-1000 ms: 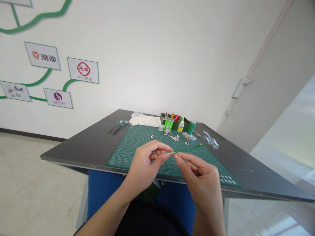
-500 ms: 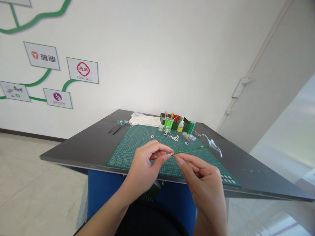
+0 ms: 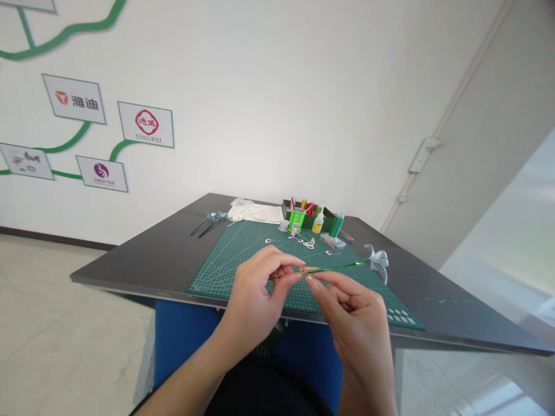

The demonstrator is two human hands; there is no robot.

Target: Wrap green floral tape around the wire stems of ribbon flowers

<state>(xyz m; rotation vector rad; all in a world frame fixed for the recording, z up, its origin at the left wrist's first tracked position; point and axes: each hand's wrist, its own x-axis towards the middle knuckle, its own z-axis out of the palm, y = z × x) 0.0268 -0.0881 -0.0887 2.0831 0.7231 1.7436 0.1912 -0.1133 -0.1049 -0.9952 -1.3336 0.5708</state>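
Observation:
Between both hands, above the cutting mat, lies an artificial flower (image 3: 378, 261) with pale blue petals and a thin green-wrapped stem (image 3: 336, 267). The stem points right and slightly away from me. My left hand (image 3: 259, 294) pinches the brown, unwrapped-looking lower end between thumb and fingers. Close beside it, the thumb and forefinger of my right hand (image 3: 358, 312) are closed on the stem where the green starts. The fingertips of the two hands nearly meet. Whether a thread runs between them is too small to tell.
Under the hands lies a green cutting mat (image 3: 225, 260) on a dark table (image 3: 173, 254). Scissors (image 3: 309, 244), a green can (image 3: 297, 219), a glue bottle (image 3: 318, 222), a green thread spool (image 3: 336, 225) and a thread box (image 3: 309, 221) stand behind. Finished-looking flower stems (image 3: 211, 224) lie left.
The flower has turned about its stem, so its petals now face differently and appear more spread. The right hand has shifted slightly left; the left hand has hardly moved.

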